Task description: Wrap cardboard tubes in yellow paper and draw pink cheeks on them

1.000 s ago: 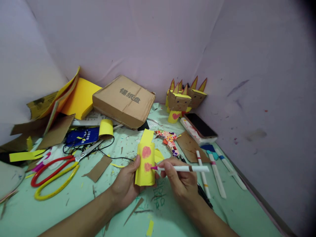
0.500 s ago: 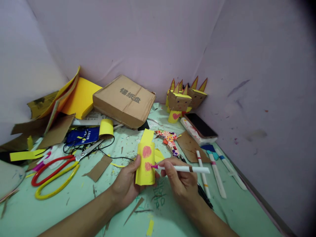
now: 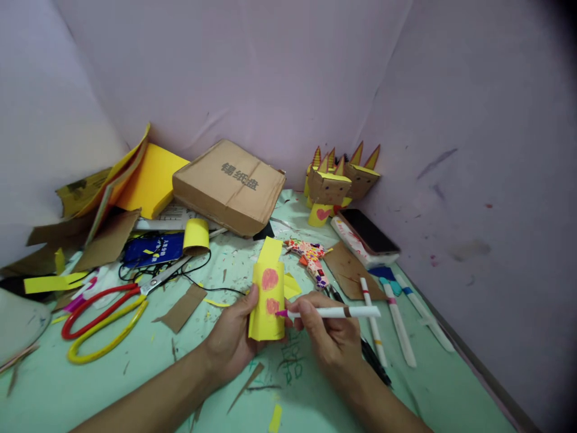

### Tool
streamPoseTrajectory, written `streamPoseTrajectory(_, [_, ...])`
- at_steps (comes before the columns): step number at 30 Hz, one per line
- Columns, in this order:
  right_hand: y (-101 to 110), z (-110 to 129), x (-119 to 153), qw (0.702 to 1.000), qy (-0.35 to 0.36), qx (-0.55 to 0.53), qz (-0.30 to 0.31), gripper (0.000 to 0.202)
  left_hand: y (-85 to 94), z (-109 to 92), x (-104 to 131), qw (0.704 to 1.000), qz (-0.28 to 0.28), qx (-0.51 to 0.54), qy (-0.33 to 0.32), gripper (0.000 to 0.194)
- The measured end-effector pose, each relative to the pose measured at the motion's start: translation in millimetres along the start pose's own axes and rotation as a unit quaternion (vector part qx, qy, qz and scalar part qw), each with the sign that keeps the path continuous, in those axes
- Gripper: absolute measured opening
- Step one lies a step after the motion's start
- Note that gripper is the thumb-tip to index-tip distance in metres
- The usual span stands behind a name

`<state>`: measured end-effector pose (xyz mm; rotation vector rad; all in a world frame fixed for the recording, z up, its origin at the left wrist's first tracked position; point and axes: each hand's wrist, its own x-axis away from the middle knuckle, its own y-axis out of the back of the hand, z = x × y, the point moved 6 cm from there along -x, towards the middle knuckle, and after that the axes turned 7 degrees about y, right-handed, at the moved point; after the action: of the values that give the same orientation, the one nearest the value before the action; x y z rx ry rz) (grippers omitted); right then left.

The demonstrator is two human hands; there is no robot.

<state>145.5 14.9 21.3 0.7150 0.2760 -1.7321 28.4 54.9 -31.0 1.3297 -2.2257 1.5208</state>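
My left hand (image 3: 233, 328) is closed around a yellow paper tube (image 3: 267, 328), held upright just over the table with its thumb along the left side. Two pinkish-red spots show on the tube, one above the other. A white marker (image 3: 333, 312) with a pink tip is pinched in my right hand (image 3: 331, 337). Its tip meets the lower spot's bottom right edge. Behind the tube, a yellow paper strip (image 3: 271, 249) rises past its top rim. The fingers of my left hand behind the tube are mostly hidden.
Red-and-yellow-handled scissors (image 3: 103, 313) lie at left. A cardboard box (image 3: 228, 192) stands at the back beside yellow sheets (image 3: 153, 180). A flower-patterned glue gun (image 3: 311, 255), a phone (image 3: 367, 230) and several markers (image 3: 399, 325) are at right. Cardboard figures (image 3: 331, 189) stand in the back corner.
The marker tip has moved slightly down on the lower spot, whose colouring reaches a little lower. Both hands keep their hold, and the whole view has shifted slightly.
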Motion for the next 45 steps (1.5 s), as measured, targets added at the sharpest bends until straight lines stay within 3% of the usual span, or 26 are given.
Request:
streamPoseTrajectory(5, [-1, -1, 2, 1.0, 0.018, -0.008, 0.024, 0.019, -3.3, 2, -2, 0.998, 0.06, 0.006, 0.002, 0.043])
streamPoseTrajectory(11, [0, 0, 1, 0.999, 0.023, 0.003, 0.022, 0.02, -1.6, 2, -3, 0.999, 0.054, 0.008, -0.006, 0.04])
streamPoseTrajectory(15, [-5, 2, 3, 0.996, 0.037, -0.03, 0.077, 0.019, -1.8, 4, -4, 0.998, 0.07, 0.008, -0.001, 0.044])
streamPoseTrajectory(17, [-3, 2, 4, 0.995, 0.043, -0.048, 0.076, 0.019, -1.0, 3, -3, 0.998, 0.064, 0.006, -0.004, 0.043])
streamPoseTrajectory(19, [6, -3, 3, 0.998, 0.018, -0.051, 0.01, 0.021, 0.4, 2, -3, 0.999, 0.044, 0.003, -0.011, 0.041])
streamPoseTrajectory(21, [17, -12, 2, 0.996, -0.041, -0.032, -0.079, 0.023, 1.1, 1, -2, 1.0, 0.025, -0.002, -0.013, 0.041])
streamPoseTrajectory(23, [21, -21, 1, 0.986, -0.101, -0.024, -0.129, 0.022, 0.3, 1, -2, 1.0, 0.022, -0.01, -0.012, 0.041])
streamPoseTrajectory(27, [1, -33, -4, 0.958, -0.201, -0.187, -0.081, 0.031, -1.8, -1, 0, 0.996, 0.043, -0.069, -0.046, 0.038])
streamPoseTrajectory(29, [-13, -35, -4, 0.928, -0.24, -0.282, -0.032, 0.039, -4.3, -4, 3, 0.983, 0.059, -0.141, -0.099, 0.04])
streamPoseTrajectory(31, [-19, -34, -2, 0.913, -0.256, -0.319, -0.002, 0.041, -8.9, -8, 7, 0.952, 0.068, -0.244, -0.169, 0.046])
streamPoseTrajectory(34, [-17, -31, -3, 0.914, -0.253, -0.316, -0.002, 0.043, -18.1, -12, 15, 0.888, 0.07, -0.38, -0.248, 0.06])
streamPoseTrajectory(36, [-13, -31, -4, 0.918, -0.246, -0.312, -0.007, 0.045, -22.3, -17, 20, 0.866, 0.075, -0.427, -0.251, 0.066])
streamPoseTrajectory(38, [-7, -32, -7, 0.927, -0.231, -0.296, -0.023, 0.047, -17.6, -35, 24, 0.849, 0.015, -0.462, -0.254, 0.064])
streamPoseTrajectory(39, [-3, -33, -8, 0.934, -0.22, -0.281, -0.034, 0.048, -9.8, -54, 29, 0.825, -0.071, -0.484, -0.284, 0.059])
streamPoseTrajectory(41, [3, -36, -11, 0.95, -0.194, -0.238, -0.053, 0.05, 8.4, -101, 49, 0.715, -0.287, -0.502, -0.392, 0.047])
streamPoseTrajectory(42, [5, -38, -12, 0.958, -0.181, -0.216, -0.056, 0.051, 18.0, -121, 56, 0.686, -0.347, -0.487, -0.415, 0.049])
streamPoseTrajectory(45, [5, -42, -13, 0.974, -0.154, -0.159, -0.045, 0.05, 47.5, -165, 57, 0.647, -0.446, -0.476, -0.395, 0.059])
